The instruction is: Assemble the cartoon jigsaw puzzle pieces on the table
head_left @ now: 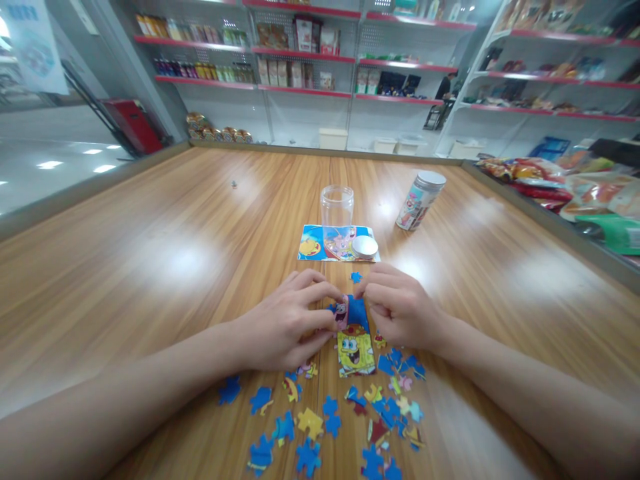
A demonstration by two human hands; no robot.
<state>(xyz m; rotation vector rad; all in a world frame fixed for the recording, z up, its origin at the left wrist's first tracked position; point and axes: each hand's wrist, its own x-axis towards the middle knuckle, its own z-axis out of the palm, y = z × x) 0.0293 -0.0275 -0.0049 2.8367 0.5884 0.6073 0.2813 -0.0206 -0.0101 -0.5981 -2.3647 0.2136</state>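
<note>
A partly joined jigsaw puzzle lies on the table between my hands, with a yellow cartoon face below and a pink face and blue area above. My left hand is bent round its upper left edge, fingertips against the pink-faced part. At the upper right edge is my right hand, its fingers curled and the index tip by the blue part. Whatever those right fingers pinch, if anything, is hidden. Just beyond lies a loose blue puzzle piece. More loose pieces, including a yellow piece, are scattered nearer me.
Behind the hands, a clear plastic jar and a silver lid rest on a printed picture sheet. A lidded printed canister stands farther right. Packaged snacks lie beyond the table's right edge; stocked shelves line the back.
</note>
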